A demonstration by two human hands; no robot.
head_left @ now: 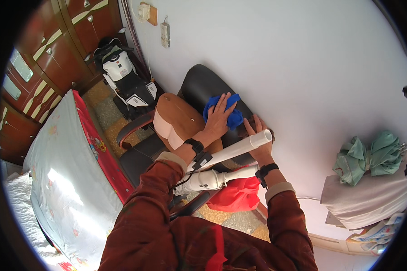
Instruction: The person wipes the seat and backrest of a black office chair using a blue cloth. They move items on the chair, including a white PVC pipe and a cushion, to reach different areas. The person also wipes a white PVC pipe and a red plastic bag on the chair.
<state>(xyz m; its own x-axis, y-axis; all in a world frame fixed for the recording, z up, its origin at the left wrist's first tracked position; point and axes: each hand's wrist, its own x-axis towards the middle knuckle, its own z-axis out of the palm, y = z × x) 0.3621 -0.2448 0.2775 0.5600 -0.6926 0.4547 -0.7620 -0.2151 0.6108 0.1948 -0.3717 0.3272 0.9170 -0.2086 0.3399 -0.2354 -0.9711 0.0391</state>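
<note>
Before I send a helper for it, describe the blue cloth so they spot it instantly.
Beside the pale wall, find the black padded backrest. The person's left hand is spread over a crumpled cloth there. Its bright blue sets it apart from the black backrest and white tube.

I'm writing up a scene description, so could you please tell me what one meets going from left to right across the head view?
Pale sheet, what looks like a black-and-white scooter, blue cloth under the left hand, right hand, green cloth bundle.
</note>
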